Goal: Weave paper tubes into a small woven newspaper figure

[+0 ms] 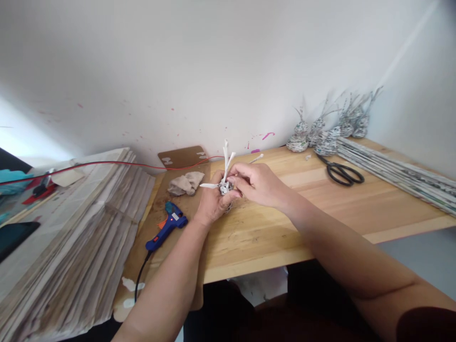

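Observation:
A small woven paper piece (pixel 225 188), white with dark print, is held between my two hands above the wooden table (pixel 263 237). White paper strips (pixel 227 159) stick up from its top, and one strip points left. My left hand (pixel 213 202) is wrapped round the piece from the left and below, hiding much of it. From the right, my right hand (pixel 254 183) pinches at the base of the strips, its thumb and fingers pressed together. A thin strip end shows just behind the right hand.
A blue glue gun (pixel 166 227) and a crumpled cloth (pixel 185 184) lie on a brown board (pixel 156 204) at left, beside stacked newspapers (pixel 89 237). Black scissors (pixel 342 173), woven paper figures (pixel 329 126) and long paper rods (pixel 395 173) are at right. A red wire crosses behind.

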Tool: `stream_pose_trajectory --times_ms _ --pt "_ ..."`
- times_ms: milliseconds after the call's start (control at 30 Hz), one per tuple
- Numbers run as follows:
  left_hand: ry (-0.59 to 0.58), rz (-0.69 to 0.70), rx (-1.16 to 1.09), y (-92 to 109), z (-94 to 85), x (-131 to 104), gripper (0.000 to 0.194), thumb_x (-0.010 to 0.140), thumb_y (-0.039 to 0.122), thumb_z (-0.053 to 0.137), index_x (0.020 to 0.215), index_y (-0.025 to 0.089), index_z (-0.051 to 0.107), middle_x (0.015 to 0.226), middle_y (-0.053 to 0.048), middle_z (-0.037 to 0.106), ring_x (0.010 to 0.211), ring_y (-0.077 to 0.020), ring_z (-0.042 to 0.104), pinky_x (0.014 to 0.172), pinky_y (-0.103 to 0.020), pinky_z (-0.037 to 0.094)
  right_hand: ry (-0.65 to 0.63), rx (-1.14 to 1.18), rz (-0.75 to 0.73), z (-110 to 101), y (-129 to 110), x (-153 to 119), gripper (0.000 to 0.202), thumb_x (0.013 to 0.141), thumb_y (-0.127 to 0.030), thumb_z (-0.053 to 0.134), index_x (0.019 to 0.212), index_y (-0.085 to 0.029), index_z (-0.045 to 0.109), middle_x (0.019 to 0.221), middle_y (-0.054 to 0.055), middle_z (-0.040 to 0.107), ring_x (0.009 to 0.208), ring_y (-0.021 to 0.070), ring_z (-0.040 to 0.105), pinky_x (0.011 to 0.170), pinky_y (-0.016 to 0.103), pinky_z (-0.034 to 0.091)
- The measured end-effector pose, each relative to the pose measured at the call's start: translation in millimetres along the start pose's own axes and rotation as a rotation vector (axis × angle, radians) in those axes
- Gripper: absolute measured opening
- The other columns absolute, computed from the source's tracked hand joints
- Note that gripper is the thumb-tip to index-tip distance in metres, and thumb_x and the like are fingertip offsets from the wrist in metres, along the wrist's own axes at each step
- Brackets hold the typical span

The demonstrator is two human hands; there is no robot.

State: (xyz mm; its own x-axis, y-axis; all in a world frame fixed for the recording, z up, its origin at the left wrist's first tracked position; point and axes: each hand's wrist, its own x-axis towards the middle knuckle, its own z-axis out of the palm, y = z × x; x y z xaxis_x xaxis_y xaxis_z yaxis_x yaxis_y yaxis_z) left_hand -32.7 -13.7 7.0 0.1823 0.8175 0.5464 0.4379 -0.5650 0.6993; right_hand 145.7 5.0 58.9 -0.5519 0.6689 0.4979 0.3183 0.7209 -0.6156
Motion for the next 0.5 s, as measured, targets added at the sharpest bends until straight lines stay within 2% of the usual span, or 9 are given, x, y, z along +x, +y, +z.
stream_pose_trajectory --times_ms 167,300,367,433,500 --pt "0.000 0.046 0.029 1.4 -0.8 0.1 0.063 0.086 0.075 0.050 0.107 0.016 0.060 0.079 -0.001 0.059 0.070 -0.0173 0.052 0.074 -0.032 0.044 -0.008 0.003 -0.022 0.6 -0.4 0.4 0.018 0.095 -0.027 0.055 0.086 -0.016 0.067 0.063 -0.002 0.062 0.055 0.0088 0.050 0.058 0.023 0.032" --pt "-0.025 0.071 0.055 3.6 -0.6 -1.2 0.061 0.091 0.072 0.043 0.108 0.016 0.060 0.083 -0.004 0.061 0.075 -0.0190 0.054 0.076 -0.033 0.045 -0.004 -0.006 -0.056 2.0 -2.0 -0.2 0.016 0.094 -0.023 0.057 0.083 -0.017 0.066 0.062 -0.003 0.061 0.055 0.0084 0.049 0.057 0.023 0.031" --pt "0.034 0.044 0.057 4.4 -0.8 -2.9 0.055 0.096 0.067 0.037 0.104 0.017 0.060 0.084 -0.005 0.062 0.080 -0.0201 0.056 0.079 -0.034 0.045 0.077 0.030 -0.064 2.1 -3.3 -1.4 0.018 0.096 -0.026 0.055 0.086 -0.017 0.066 0.065 -0.001 0.062 0.057 0.0088 0.051 0.058 0.023 0.034" --pt "0.137 -0.043 0.003 5.5 -0.4 -4.6 0.050 0.100 0.061 0.033 0.101 0.018 0.060 0.083 -0.005 0.061 0.081 -0.0200 0.057 0.079 -0.034 0.045 0.184 0.072 -0.034 1.1 -4.0 -2.4 0.024 0.097 -0.032 0.053 0.085 -0.016 0.066 0.067 0.000 0.064 0.058 0.0094 0.052 0.058 0.024 0.035" --pt "0.226 -0.160 -0.132 7.4 1.1 -5.3 0.049 0.101 0.060 0.031 0.101 0.020 0.058 0.076 -0.002 0.059 0.073 -0.0182 0.057 0.071 -0.032 0.046 0.239 0.083 0.040 -0.2 -3.0 -2.4 0.032 0.096 -0.039 0.056 0.076 -0.016 0.064 0.062 0.000 0.061 0.055 0.0094 0.050 0.055 0.025 0.034"
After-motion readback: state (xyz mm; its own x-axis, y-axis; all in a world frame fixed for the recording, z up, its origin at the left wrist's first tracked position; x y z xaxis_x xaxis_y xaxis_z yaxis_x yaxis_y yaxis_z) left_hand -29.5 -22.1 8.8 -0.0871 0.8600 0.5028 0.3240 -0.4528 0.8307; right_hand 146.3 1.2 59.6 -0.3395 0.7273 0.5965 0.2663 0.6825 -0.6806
